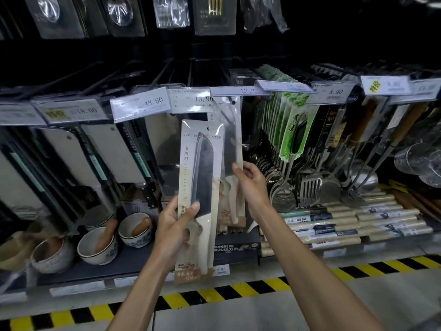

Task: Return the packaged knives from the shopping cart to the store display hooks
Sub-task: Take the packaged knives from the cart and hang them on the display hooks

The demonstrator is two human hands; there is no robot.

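- Your left hand (176, 225) grips the packaged knife (202, 177) near its handle end, thumb on the front. It is held just before the display, overlapping the hanging pack (230, 130).
- Your right hand (250, 185) pinches that hanging pack's lower edge; steady it, then raise your pack's top hole to the hook (226, 77).
- The knife stands upright: long axis vertical, tip up, handle down.

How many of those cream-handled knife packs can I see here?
2. One knife pack is gripped in the left hand, nearer the camera. The other pack is up under the 13.90 tag, its edge pinched by the right hand. More may hang hidden behind it.
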